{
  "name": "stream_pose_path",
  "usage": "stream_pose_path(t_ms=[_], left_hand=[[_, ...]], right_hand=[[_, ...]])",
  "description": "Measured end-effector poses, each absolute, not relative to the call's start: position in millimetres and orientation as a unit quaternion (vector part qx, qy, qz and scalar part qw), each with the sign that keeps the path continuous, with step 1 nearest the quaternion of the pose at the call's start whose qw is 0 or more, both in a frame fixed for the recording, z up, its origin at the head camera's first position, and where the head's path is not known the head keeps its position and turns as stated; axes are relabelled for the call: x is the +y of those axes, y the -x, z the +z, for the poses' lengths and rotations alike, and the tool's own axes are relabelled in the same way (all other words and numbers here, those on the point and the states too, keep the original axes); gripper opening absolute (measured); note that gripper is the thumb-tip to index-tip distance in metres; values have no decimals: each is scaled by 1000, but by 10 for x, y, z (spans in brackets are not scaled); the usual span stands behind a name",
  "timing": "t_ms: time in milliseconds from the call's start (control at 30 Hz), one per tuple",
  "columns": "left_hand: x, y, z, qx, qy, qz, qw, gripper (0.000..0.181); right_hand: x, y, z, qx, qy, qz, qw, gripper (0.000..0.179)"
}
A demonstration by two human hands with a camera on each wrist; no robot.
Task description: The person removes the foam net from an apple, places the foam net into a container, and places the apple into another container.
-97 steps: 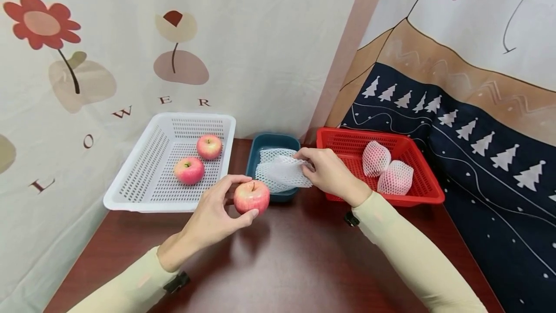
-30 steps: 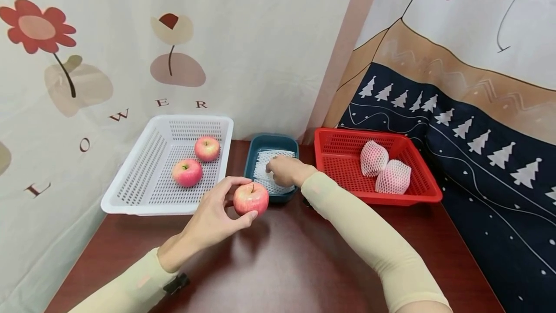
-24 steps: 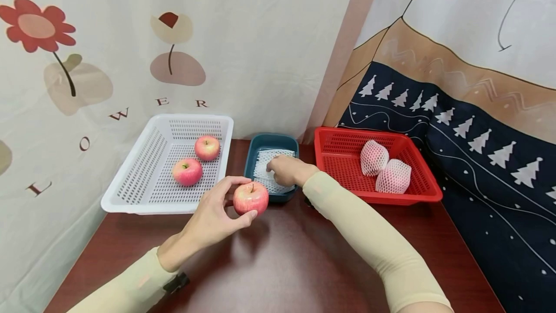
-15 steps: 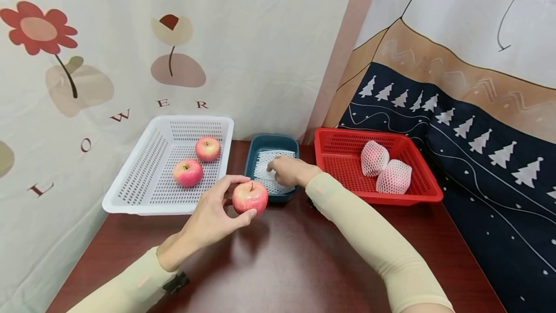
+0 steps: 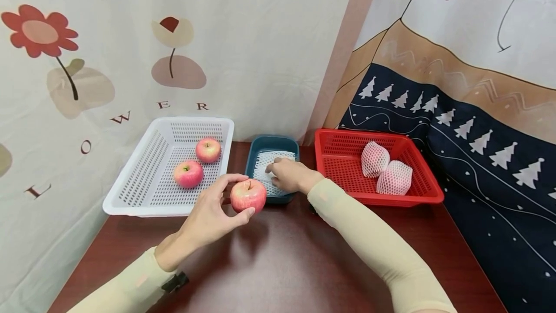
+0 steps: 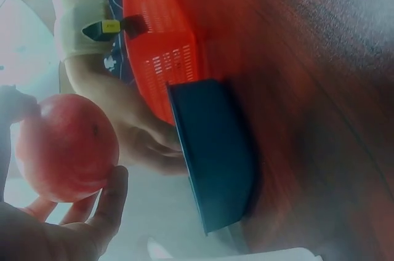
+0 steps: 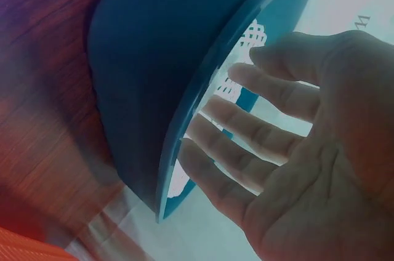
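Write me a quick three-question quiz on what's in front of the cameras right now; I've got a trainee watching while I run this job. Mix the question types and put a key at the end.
1. Count: how many unwrapped apples lie in the white perforated basket?
2. True or false: the left hand holds an apple wrapped in a foam net.
3. Pick one: which container is the right hand over?
A. Red basket
B. Teal tray
C. White perforated basket

Key:
1. Two.
2. False; the left hand holds a bare apple.
3. B.
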State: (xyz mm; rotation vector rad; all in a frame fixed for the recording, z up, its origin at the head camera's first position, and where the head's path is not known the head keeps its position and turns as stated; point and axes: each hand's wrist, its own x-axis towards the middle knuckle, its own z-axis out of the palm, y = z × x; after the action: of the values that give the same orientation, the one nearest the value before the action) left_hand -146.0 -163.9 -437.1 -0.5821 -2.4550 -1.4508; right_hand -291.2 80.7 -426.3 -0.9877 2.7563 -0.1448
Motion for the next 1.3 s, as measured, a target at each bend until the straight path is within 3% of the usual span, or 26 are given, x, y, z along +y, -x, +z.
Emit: stream_pose_path(t_ms=[733, 1300], left_hand=[[-1696, 1565, -4316, -852, 186, -469, 143, 75], [-1920, 1757, -4084, -865, 164, -439, 182, 76]], right_hand=[[1001, 2599, -4368, 930, 363, -41, -42, 46], [1167, 2333, -4207, 908, 401, -47, -110, 52]])
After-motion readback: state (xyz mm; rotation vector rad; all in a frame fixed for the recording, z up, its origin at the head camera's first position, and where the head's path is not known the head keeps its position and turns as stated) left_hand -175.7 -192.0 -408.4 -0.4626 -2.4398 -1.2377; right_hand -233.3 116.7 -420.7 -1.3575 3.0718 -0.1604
